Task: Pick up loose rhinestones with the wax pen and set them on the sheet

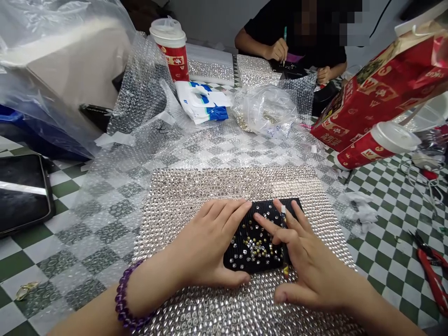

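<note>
A black ridged tray (261,264) with loose clear and yellowish rhinestones lies on a sheet (210,308) covered in rows of shiny stones. At the tray's left edge rests my left hand (206,242), fingers stretched, thumb along the near edge, a purple bead bracelet on the wrist. My right hand (308,256) is over the tray's right side, its index finger pointing to the stones and its thumb apart. A thin dark pen with a white tip (283,214) is held between fingers of that hand.
Bubble wrap (105,205) spreads over the checkered table. Behind are wipes (203,100), a plastic bag (269,109) and a red cup (173,51). A second cup (374,144), red bag (378,88) and pliers (430,270) are right, a phone (24,193) left. A person (294,37) works opposite.
</note>
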{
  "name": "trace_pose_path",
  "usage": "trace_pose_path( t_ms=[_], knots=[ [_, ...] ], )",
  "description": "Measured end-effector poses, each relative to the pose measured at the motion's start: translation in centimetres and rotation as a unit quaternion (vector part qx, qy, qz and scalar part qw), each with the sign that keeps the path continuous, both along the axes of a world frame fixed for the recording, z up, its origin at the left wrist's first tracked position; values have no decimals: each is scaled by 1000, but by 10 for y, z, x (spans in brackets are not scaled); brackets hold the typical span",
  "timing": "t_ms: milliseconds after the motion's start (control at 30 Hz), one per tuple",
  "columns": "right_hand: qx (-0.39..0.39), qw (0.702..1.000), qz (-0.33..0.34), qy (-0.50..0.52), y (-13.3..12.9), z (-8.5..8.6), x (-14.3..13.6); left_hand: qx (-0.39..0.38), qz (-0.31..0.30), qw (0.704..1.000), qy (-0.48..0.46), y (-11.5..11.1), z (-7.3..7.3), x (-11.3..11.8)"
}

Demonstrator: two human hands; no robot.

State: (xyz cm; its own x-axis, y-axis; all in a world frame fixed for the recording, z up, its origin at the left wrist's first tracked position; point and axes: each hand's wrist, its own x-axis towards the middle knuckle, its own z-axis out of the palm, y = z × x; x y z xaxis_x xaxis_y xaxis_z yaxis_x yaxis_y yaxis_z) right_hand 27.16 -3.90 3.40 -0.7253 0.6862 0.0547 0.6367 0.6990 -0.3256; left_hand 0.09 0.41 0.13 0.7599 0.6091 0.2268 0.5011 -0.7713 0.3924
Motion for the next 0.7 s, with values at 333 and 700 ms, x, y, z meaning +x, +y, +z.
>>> trace_pose_path(
  t_ms=[333,700],
  knots=[
    [6,1000,-16,-1,3,1,3,-7,0,1000,3,0,0,1],
    [5,1000,-12,20,1,3,10,6,2,1000,-1,0,1,3]
  ],
)
